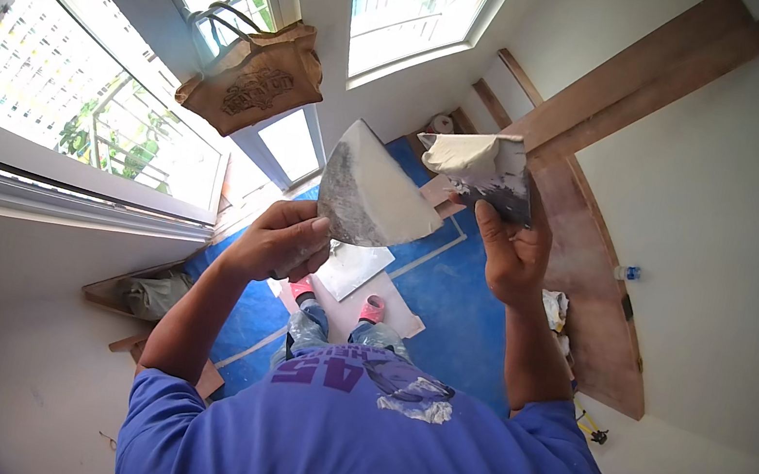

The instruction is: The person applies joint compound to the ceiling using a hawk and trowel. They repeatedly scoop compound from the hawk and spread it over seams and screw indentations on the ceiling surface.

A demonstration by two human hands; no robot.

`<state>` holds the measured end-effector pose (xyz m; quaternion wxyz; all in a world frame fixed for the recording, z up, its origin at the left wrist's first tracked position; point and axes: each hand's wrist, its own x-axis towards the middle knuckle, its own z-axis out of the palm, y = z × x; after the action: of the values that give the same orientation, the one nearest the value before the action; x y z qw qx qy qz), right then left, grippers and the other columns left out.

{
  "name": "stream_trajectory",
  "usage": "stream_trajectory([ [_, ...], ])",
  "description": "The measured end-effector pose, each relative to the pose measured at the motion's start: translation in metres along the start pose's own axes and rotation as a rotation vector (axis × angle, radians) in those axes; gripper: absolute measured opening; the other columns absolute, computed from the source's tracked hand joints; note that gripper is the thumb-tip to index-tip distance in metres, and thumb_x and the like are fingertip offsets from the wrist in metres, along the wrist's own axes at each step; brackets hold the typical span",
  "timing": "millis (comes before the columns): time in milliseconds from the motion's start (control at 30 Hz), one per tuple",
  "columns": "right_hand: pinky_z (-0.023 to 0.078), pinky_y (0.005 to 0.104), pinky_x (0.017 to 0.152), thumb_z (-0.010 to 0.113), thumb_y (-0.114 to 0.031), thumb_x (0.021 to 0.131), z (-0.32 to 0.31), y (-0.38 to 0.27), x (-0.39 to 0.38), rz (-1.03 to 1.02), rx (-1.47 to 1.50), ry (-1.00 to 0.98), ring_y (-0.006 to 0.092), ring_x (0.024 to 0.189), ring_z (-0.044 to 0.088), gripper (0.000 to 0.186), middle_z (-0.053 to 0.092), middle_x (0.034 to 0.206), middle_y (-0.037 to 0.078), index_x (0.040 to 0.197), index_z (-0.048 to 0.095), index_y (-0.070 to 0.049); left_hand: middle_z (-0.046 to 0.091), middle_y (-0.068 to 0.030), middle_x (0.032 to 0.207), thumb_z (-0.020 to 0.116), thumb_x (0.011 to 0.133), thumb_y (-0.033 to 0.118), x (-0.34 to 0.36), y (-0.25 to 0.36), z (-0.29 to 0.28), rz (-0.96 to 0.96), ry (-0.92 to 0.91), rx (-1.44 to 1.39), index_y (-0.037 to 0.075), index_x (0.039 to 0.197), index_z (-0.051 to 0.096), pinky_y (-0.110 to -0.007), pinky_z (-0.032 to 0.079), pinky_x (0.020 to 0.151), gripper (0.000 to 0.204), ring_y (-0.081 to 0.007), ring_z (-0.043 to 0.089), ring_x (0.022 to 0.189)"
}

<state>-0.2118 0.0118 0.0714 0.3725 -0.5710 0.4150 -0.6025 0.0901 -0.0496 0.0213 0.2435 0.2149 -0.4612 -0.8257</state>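
My left hand [281, 240] is closed around the lower corner of a wide, thin putty scraper [342, 194]. Its blade is grey and worn on one side, with a smooth white layer over the rest. Level with it on the right, my right hand [513, 262] grips a dark putty knife [508, 200], thumb on the near face and the other fingers mostly hidden behind. A thick lump of white putty [472, 158] covers the knife's upper part. The two tools are held up in front of me, close together with a small gap between them.
A brown bag [255, 86] hangs by the windows at the left. Long wooden boards [638, 84] run along the right. Below lies blue floor sheeting [459, 298] with a white board [353, 270] by my feet. A small bottle [627, 272] is at the right.
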Motion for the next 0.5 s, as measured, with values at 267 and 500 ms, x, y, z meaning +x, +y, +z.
stream_trajectory([
  [267,0.057,0.0421,0.101,0.048,0.02,0.084,-0.041,0.002,0.01,-0.249,-0.781,-0.403,0.0385,0.127,0.064,0.066,0.06,0.143,0.022,0.143,0.058,-0.006,0.052,0.0006,0.061,0.054,0.109,0.03,0.005,0.009,0.037,0.076,-0.105,-0.072,0.0,0.102,0.063,-0.025,0.04,0.045,0.032,-0.0088,0.049,0.047],
  [500,0.063,0.0433,0.075,0.054,0.0,0.097,-0.033,-0.027,-0.007,0.568,0.477,0.067,0.0304,0.095,0.073,0.037,0.069,0.119,0.02,0.133,0.057,0.004,0.06,-0.0091,0.073,0.073,0.09,0.006,0.022,0.018,0.051,0.677,0.44,0.974,0.001,0.11,0.068,-0.035,0.049,0.055,0.021,-0.0164,0.061,0.06],
])
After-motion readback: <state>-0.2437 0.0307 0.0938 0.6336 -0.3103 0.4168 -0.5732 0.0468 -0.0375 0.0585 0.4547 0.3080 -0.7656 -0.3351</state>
